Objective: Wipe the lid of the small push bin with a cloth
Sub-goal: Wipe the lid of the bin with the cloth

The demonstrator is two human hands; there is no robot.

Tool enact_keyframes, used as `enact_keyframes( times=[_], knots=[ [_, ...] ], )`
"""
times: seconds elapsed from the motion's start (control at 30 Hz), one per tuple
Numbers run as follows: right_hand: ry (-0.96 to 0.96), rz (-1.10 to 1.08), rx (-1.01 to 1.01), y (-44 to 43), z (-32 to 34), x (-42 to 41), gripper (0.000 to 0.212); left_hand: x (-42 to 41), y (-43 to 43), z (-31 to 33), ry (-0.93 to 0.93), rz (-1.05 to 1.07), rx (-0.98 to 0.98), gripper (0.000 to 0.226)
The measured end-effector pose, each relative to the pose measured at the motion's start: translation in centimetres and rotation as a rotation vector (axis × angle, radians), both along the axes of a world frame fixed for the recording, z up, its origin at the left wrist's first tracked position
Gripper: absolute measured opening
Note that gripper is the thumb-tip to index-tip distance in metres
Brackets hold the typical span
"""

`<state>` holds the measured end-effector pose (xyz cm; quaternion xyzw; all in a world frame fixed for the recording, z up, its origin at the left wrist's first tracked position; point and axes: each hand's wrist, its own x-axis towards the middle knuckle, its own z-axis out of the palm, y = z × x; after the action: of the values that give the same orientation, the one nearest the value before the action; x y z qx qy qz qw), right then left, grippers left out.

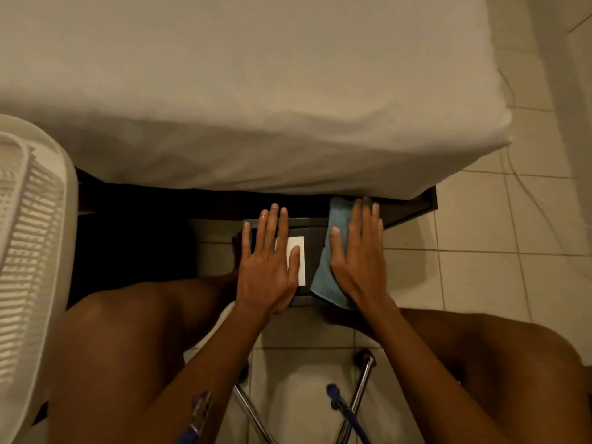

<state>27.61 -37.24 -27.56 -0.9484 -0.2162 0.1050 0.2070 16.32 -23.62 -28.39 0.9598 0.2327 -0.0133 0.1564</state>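
Note:
A small dark push bin (309, 232) stands on the tiled floor between my knees, close to the bed's edge. Its lid carries a white rectangular label (299, 251). My left hand (267, 267) lies flat on the left part of the lid, fingers spread, its thumb over the label. My right hand (360, 261) presses flat on a folded blue cloth (323, 274) that covers the right side of the lid. The cloth hangs slightly past the lid's near and right edges.
A bed with a white sheet (256, 107) fills the far side above a dark frame (413, 206). A white slatted plastic basket (28, 251) stands at the left. Chrome stool legs (358, 402) cross below me on the beige floor tiles (480, 267).

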Motion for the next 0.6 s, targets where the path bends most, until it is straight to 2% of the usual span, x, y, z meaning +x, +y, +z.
enact_keyframes(
  times=[0.13,0.2,0.33,0.43,0.5,0.6],
  knots=[
    [-0.042,0.113,-0.047,-1.6,0.5,-5.8,0.071,-0.5,0.0,0.0,-0.004,-0.002,-0.016,0.067],
    [-0.041,0.136,-0.050,-2.6,0.2,-5.3,0.072,-0.2,-0.2,0.1,-0.014,-0.003,-0.031,0.067],
    [-0.023,-0.031,-0.055,1.6,0.4,-1.3,0.070,-0.2,0.1,-0.1,-0.018,-0.002,-0.017,0.066],
    [-0.034,0.126,-0.048,-0.3,0.5,-5.4,0.066,-0.5,0.0,0.0,-0.020,-0.007,-0.033,0.065],
    [-0.045,0.182,-0.047,-2.3,0.4,-5.3,0.066,-0.4,-0.1,0.1,-0.021,-0.008,-0.033,0.065],
    [-0.038,0.016,-0.064,0.7,0.1,-1.2,0.066,-0.3,0.1,-0.1,-0.017,-0.015,-0.029,0.065]
  ],
)
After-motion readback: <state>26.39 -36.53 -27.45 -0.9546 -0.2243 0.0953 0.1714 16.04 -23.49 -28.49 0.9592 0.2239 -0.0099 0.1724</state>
